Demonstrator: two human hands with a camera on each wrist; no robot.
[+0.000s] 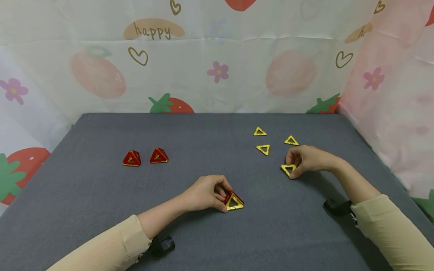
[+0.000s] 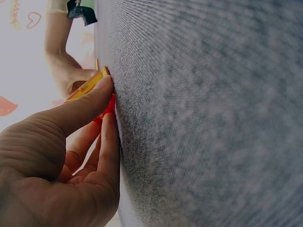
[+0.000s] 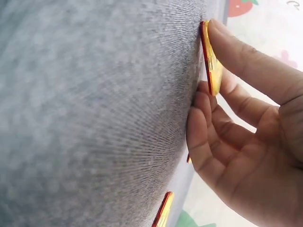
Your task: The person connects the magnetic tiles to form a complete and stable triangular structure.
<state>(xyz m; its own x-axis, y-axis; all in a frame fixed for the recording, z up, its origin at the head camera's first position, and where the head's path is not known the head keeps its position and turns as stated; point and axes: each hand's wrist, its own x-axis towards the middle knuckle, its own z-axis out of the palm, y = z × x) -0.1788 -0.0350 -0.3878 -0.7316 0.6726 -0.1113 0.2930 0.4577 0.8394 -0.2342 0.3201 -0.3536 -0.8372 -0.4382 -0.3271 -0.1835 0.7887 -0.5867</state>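
Note:
In the head view my left hand (image 1: pixel 205 192) pinches a small joined piece of triangle tiles (image 1: pixel 240 206) low over the table, with a yellow face toward me and red behind. The left wrist view has the thumb on its yellow tile (image 2: pixel 87 86) and fingers by the red part (image 2: pixel 110 105). Farther right, my right hand (image 1: pixel 310 158) holds a single yellow triangle tile (image 1: pixel 284 170) with an open middle. From the right wrist the tile (image 3: pixel 211 61) appears tilted and red-backed, its edge close to the cloth.
Three loose yellow triangle tiles (image 1: pixel 260 134) lie beyond the right hand. Two red pyramids (image 1: pixel 132 158) with yellow bottom edges stand at the left. Grey cloth (image 1: pixel 101 210) covers the table, and a printed curtain (image 1: pixel 237 45) hangs along its back and right side.

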